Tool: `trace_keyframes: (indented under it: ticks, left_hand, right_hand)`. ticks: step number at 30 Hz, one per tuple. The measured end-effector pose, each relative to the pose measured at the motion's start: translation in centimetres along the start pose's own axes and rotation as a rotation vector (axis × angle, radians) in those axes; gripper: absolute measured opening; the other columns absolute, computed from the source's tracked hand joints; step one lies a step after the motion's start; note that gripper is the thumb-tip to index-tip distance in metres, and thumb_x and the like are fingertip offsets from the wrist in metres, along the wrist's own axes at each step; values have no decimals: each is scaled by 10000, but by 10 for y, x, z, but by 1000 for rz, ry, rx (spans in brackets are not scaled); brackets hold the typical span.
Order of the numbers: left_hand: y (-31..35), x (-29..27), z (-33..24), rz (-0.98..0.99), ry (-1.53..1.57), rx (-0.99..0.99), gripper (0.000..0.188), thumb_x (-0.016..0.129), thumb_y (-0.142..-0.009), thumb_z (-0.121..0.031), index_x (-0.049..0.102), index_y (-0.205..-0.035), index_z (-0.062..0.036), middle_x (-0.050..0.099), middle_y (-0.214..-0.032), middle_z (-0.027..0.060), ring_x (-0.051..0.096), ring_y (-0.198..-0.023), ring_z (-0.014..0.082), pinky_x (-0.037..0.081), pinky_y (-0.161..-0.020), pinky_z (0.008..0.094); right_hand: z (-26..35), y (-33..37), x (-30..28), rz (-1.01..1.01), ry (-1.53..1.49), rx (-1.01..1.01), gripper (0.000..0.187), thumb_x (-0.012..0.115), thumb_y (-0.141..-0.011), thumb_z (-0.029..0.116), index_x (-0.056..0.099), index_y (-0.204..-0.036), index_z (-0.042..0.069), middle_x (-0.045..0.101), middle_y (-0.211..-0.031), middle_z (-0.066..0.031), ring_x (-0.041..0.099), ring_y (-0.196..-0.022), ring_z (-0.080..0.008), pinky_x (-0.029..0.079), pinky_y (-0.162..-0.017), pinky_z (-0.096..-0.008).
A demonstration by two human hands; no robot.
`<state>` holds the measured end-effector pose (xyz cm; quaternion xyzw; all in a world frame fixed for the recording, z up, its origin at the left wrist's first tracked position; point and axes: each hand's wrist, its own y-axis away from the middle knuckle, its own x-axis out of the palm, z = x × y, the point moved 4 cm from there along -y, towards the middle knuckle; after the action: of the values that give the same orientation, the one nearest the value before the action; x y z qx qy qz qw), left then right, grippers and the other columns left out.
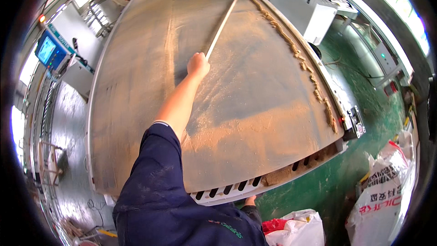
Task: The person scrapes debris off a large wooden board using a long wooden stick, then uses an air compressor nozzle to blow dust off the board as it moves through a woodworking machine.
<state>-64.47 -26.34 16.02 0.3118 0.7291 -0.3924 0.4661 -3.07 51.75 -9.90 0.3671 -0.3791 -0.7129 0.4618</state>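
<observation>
stick point(221, 27): pale wood
table point(136, 109): grey-brown, tan sawdust streaks
my sleeve point(157, 177): navy
floor point(364, 109): green

Along the right edge of the tabletop point(136, 123) we see a ridge of wood scraps point(298, 57), with sawdust point(241, 132) spread toward the near edge. On the green floor point(359, 109) beyond the near right corner we find white sacks point(387, 191). Off the left edge we see a blue control screen point(47, 50), and past the far right corner a white machine cabinet point(300, 0)
</observation>
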Motion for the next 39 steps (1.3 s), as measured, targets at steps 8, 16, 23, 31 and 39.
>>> trace_keyframes:
  ticks: [8, 16, 23, 31, 39]
  left_hand:
    - [-81, 42, -11, 11, 82, -40, 169, 633, -807, -170, 659, -925, -51, 652, -1034, 161, 629, -989, 346, 514, -839, 453]
    - [-89, 50, -39, 28, 51, 54, 138, 642, -797, -143, 660, -900, -52, 656, -1007, 141, 633, -970, 340, 514, -829, 447]
    - [-67, 38, -24, -11, -6, 149, 129, 663, -761, -104, 663, -870, -35, 649, -980, 150, 637, -943, 338, 519, -820, 435]
    - [-15, 12, 11, 39, -61, 274, 111, 660, -751, -88, 623, -845, -43, 625, -961, 148, 624, -935, 343, 516, -803, 444]
    - [53, -18, 36, 166, -27, 330, 167, 642, -773, -62, 570, -919, -27, 593, -1009, 172, 600, -951, 373, 503, -815, 454]
  right_hand:
    - [-148, 98, 10, -90, -400, 101, 178, 611, -887, 231, 619, -924, 58, 643, -793, -103, 606, -602, -188, 475, -491, -303]
    - [-98, 121, 71, -295, -199, 166, 254, 617, -890, 240, 592, -1048, 43, 663, -861, -114, 633, -673, -210, 507, -552, -321]
    - [-79, 114, 74, -338, -167, 154, 306, 614, -896, 241, 577, -1115, 30, 674, -900, -123, 652, -720, -224, 527, -589, -331]
    - [-93, 74, 78, -310, -220, 54, 246, 559, -917, 196, 563, -1086, 17, 659, -905, -123, 655, -740, -239, 529, -615, -340]
    - [-119, 23, 60, -37, -276, -11, 297, 574, -912, 252, 565, -1116, 37, 657, -949, -105, 657, -794, -246, 533, -648, -337]
